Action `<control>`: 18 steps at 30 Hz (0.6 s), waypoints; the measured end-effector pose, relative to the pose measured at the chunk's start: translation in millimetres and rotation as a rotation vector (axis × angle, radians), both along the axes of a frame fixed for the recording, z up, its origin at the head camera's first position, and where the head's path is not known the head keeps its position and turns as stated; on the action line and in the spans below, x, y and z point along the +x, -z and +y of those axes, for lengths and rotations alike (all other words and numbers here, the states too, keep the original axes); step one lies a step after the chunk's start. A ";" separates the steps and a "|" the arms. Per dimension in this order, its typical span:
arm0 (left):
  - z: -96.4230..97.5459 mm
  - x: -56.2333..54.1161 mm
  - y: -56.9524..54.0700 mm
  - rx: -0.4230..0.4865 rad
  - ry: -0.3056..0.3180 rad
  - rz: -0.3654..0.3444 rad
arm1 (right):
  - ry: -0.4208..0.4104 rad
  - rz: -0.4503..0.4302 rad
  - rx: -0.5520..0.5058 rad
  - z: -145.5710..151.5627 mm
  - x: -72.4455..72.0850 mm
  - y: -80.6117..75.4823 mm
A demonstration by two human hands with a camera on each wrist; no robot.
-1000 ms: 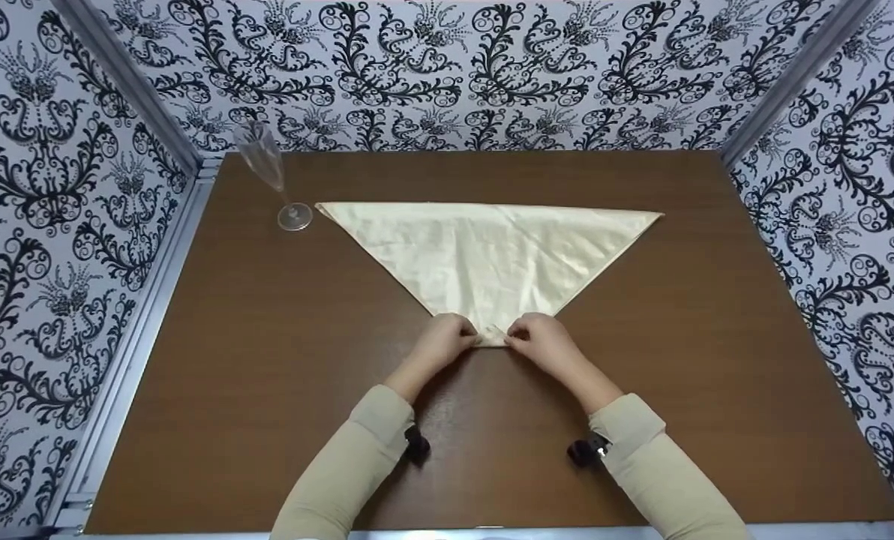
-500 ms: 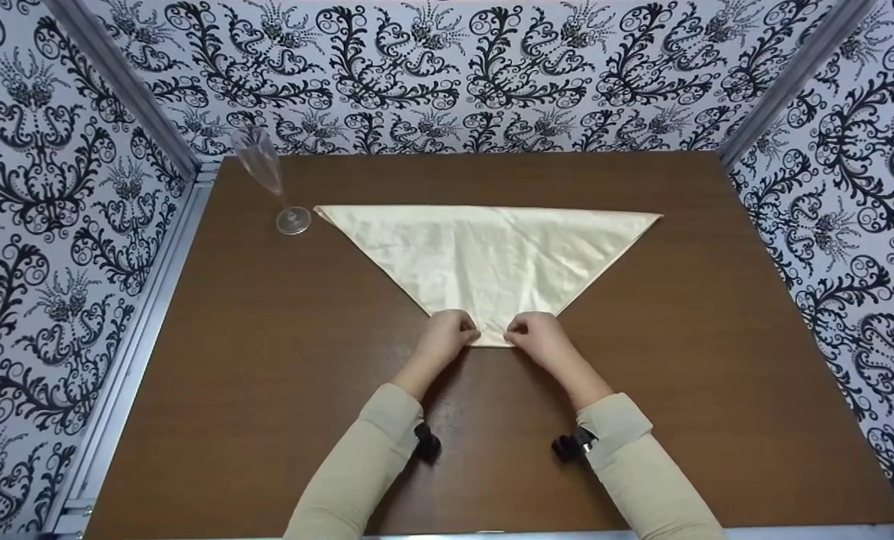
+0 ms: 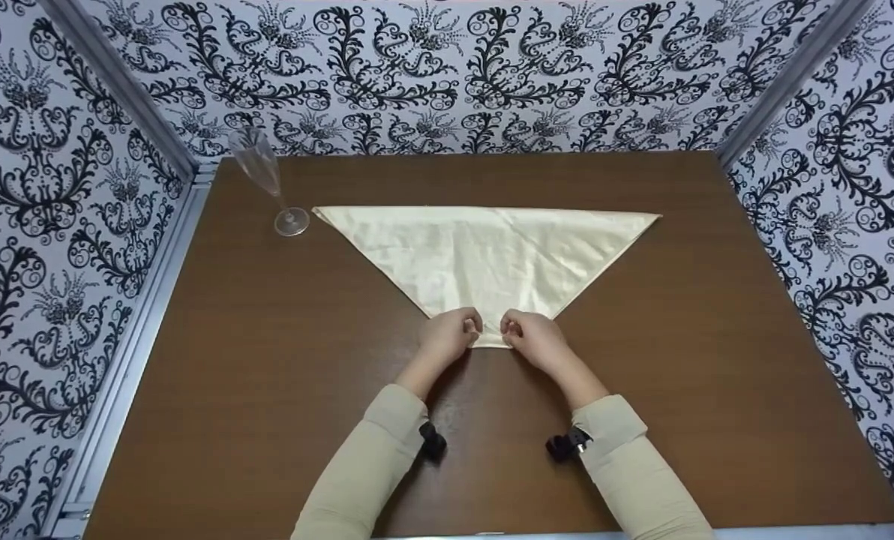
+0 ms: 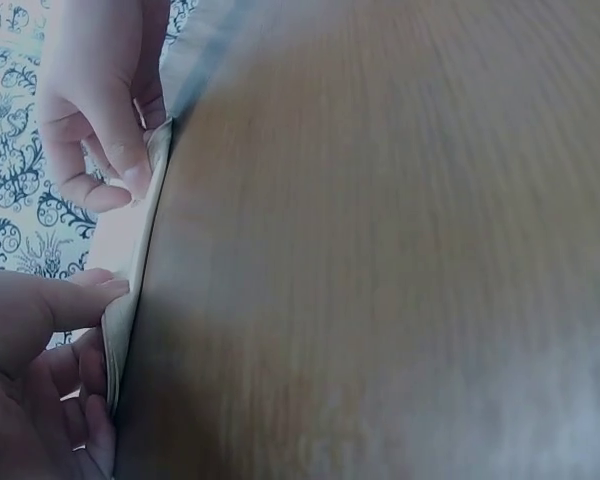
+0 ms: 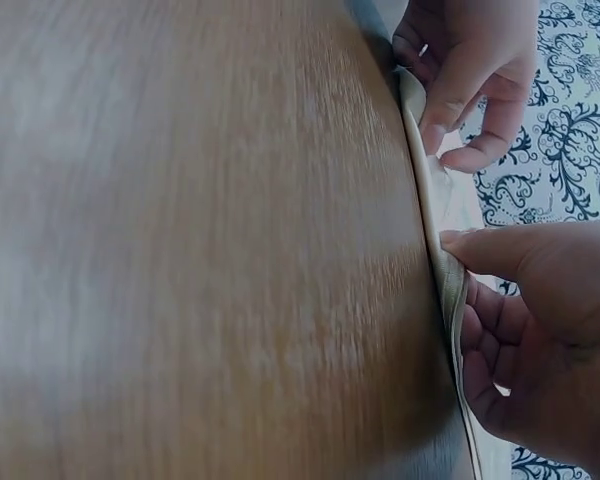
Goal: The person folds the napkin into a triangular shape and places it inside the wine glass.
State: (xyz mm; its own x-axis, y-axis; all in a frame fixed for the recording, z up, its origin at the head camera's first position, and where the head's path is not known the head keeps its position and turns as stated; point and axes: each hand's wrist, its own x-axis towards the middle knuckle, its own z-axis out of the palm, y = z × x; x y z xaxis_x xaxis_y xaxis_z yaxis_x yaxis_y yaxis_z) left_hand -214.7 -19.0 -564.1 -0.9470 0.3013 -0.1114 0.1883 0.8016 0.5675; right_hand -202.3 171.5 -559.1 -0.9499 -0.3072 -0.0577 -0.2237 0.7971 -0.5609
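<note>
A pale cream satin napkin (image 3: 484, 262) lies folded on the table, its long straight edge away from me and a short blunt edge near me. At that near edge my left hand (image 3: 447, 334) pinches the left end of a narrow fold. Opposite it, my right hand (image 3: 535, 337) pinches the right end. The wrist views show each thumb pressing on the rolled edge, with the fingers curled at or behind it. A short stretch of fold shows between the hands. The cloth beneath the fingers is partly hidden.
An upright clear champagne flute (image 3: 292, 221) stands on the brown wooden table (image 3: 304, 337), just left of the napkin's far left corner. Patterned black-and-white panels (image 3: 417, 75) enclose the back and sides. A metal rail (image 3: 139, 322) runs along the left edge.
Both hands stay at the napkin's near edge while their fingers shift slightly on the fold. The forearms have drawn a little closer together. The napkin's outline looks much the same.
</note>
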 end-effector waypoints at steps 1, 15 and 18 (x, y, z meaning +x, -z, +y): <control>0.0 0.4 0.2 0.004 -0.002 0.002 | -0.009 0.019 0.020 -0.6 0.1 0.4; -4.8 10.2 -3.7 -0.087 0.132 0.212 | -0.028 0.052 0.018 -2.4 2.8 -1.4; -4.5 12.6 -3.9 -0.134 0.160 0.281 | -0.026 0.030 -0.004 -1.5 2.6 -1.6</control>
